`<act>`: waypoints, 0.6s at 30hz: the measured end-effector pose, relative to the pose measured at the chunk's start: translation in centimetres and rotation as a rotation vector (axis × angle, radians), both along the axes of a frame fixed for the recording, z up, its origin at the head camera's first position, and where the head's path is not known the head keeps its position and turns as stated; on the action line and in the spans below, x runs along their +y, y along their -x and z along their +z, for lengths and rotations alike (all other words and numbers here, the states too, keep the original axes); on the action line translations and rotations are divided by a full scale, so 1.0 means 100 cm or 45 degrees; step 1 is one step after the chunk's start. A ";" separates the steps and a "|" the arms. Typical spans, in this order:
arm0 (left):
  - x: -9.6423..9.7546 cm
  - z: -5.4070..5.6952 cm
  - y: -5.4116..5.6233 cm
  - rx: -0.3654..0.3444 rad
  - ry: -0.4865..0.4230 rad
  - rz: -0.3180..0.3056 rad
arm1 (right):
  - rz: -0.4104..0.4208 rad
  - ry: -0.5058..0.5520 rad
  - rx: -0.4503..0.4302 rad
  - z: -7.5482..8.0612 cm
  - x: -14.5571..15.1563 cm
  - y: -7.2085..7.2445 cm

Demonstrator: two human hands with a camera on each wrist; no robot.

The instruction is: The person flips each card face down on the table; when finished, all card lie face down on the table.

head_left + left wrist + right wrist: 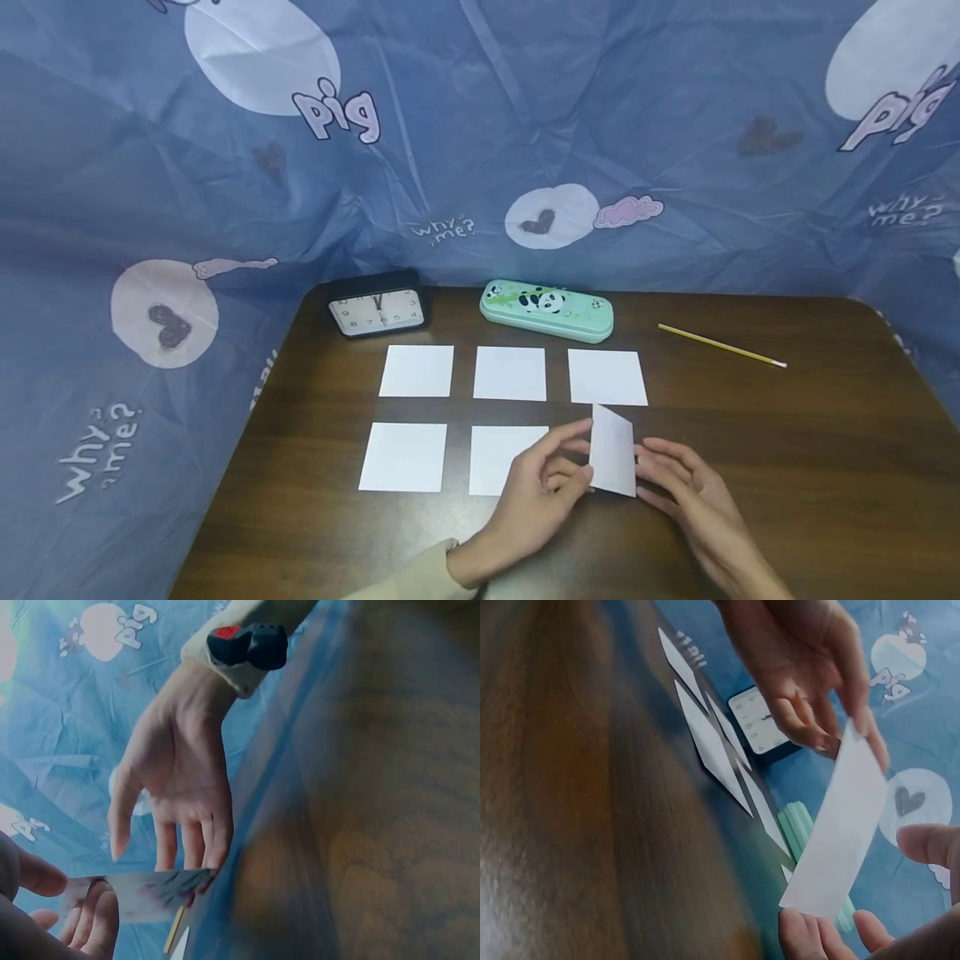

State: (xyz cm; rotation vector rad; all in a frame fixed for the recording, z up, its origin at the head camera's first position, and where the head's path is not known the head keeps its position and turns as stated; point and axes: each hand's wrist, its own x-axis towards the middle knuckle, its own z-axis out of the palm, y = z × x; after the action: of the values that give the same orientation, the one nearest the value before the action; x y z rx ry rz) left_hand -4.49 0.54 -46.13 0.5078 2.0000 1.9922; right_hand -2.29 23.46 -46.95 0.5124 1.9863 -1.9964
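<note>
A white square card [611, 454] is held up on edge between the two hands, its blank side showing in the head view. My left hand [532, 492] pinches it along its left edge with thumb and fingers. On the opposite edge, the fingertips of my right hand [693, 496] touch the card; the right thumb stands apart from it in the left wrist view. That view also shows the card's other face [161, 892], with blurred dark and pinkish markings. Near the left hand, a flat white card [495, 462] is partly covered by it.
Several blank white cards [405, 457] lie in two rows on the brown table [825, 467]. Behind them stand a black clock [378, 310] and a mint panda pencil case [546, 310]. A yellow pencil [720, 344] lies at right. Blue printed cloth [465, 150] hangs behind.
</note>
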 end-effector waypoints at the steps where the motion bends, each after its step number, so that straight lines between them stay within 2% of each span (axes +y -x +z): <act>1: -0.001 -0.001 0.001 0.000 0.004 0.007 | -0.009 -0.005 -0.009 0.000 0.001 0.000; 3: -0.002 -0.004 0.002 0.002 0.019 0.020 | -0.022 -0.010 -0.014 0.001 0.004 0.000; 11: -0.001 -0.014 0.006 0.006 0.113 0.106 | -0.048 -0.009 0.083 0.001 0.015 -0.004; 18: 0.000 -0.019 0.008 0.007 0.162 0.106 | -0.040 -0.018 0.114 0.000 0.022 -0.005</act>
State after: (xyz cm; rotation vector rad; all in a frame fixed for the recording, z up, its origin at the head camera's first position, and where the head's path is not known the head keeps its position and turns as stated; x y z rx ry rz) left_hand -5.29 0.56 -48.01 0.4084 2.1675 1.8951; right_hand -1.77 25.68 -46.93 0.4676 2.0581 -2.0593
